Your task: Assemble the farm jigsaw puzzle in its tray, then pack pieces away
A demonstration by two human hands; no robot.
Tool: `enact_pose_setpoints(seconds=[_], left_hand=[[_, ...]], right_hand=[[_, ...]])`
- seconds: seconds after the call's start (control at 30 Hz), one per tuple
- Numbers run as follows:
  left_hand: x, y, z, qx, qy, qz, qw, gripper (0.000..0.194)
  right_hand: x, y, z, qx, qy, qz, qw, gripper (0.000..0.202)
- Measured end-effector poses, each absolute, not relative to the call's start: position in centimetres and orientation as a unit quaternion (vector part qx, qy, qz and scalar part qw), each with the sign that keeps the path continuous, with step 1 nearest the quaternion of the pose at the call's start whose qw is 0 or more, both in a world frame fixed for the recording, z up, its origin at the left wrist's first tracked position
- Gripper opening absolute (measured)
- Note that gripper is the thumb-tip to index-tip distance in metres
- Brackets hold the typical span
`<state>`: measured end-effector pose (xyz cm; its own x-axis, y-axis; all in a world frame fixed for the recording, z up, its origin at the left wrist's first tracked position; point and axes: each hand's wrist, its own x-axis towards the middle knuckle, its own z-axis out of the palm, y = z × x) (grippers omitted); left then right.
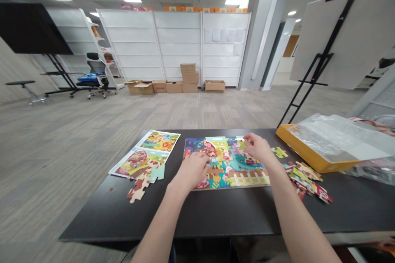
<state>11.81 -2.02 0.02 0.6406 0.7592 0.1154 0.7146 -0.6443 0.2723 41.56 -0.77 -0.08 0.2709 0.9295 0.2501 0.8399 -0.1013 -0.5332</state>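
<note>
Puzzle (239,164) lies on the table (212,215); left hand (195,168) rests on it, fingers loosely bent; right hand (257,147) curls its fingers at the far edge, if they pinch I cannot tell; best hold the left side still, push softly so nothing pops up.

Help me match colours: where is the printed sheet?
In the head view, the printed sheet lies on the table, left of the puzzle, loose pieces at its near edge.
</note>
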Motion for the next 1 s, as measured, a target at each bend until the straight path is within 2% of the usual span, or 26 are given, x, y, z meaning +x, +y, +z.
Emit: enact_pose_setpoints(seconds=[0.2,0.37,0.5,0.63,0.77,1.0], left_hand=[[11.9,-2.1,0.2,0.896,0.414,0.112,0.116,0.02],[12.1,-2.3,0.4,0.893,0.424,0.118,0.099,0.02],[12.0,-2.4,0.3,0.893,0.42,0.121,0.105,0.021],[11.8,-2.3,0.3,0.894,0.413,0.129,0.118,0.022],[11.7,-2.2,0.2,0.895,0.413,0.13,0.108,0.023],[11.9,-2.3,0.4,0.894,0.414,0.129,0.113,0.021]], right_hand=[[41.5,-0.5,-0.3,-0.738,-0.575,0.061,0.347,0.031],[41.6,0.5,1.0,-0.726,-0.569,0.088,0.376,0.02],[42.8,2.2,1.9,-0.711,-0.571,0.09,0.4,0.025],[43.5,2.9,0.4,-0.696,-0.532,0.159,0.456,0.035],[44.2,2.4,-0.8,-0.675,-0.546,0.218,0.446,0.036],[46.2,1.7,0.4,-0.745,-0.495,0.122,0.43,0.029]])
